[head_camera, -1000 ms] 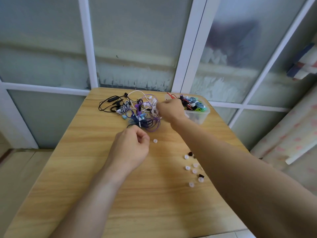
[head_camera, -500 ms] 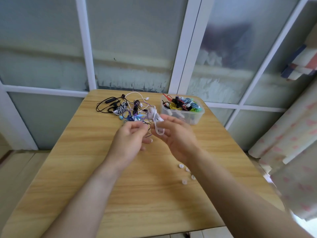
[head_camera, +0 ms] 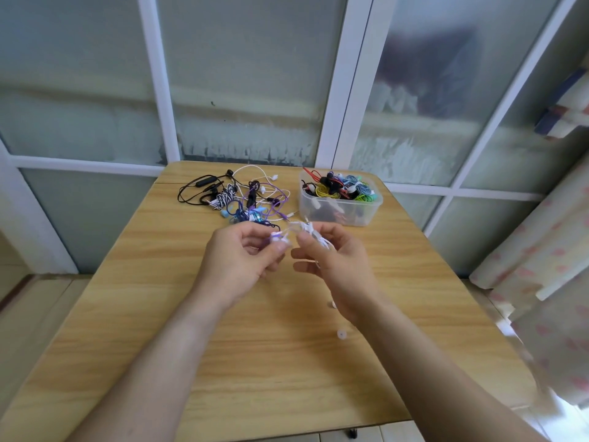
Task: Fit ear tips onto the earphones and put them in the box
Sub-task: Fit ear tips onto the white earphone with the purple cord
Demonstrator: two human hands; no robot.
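Left hand (head_camera: pixel 242 255) and right hand (head_camera: pixel 334 260) raised side by side, fingers curled, fingertips pinching, nearly meeting, forearms angled inward

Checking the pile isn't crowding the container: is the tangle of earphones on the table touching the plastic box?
Apart. The head view shows bare table between the earphone pile and the plastic box.
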